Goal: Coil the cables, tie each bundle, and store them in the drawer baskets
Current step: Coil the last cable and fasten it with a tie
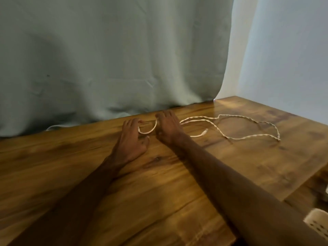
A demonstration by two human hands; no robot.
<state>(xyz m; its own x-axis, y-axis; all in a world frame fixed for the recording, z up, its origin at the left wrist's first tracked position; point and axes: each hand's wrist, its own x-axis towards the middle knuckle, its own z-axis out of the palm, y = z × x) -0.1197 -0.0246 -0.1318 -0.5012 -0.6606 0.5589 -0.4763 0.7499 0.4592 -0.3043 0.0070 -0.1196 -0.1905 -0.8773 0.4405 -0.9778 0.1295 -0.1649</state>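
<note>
Wooden table (159,185): pale twisted cable (148,133) lies in loose loops, pinched by fingers of left hand (132,139) and right hand (169,128).

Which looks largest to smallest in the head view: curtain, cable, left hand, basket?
1. Curtain
2. Cable
3. Left hand and basket: they look alike, and the basket is cut off at the edge.

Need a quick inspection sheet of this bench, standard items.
Surface: wooden table, grain visible.
Job's things: one white cable, loose, uncoiled, untied; perforated basket at lower right edge.
Clutter: nothing seen.
Grippers: left hand and right hand touch a short cable loop between them; grip unclear.
Cables: the white cable trails right in open curves.
Surroundings: grey-green curtain behind, pale wall at right.
</note>
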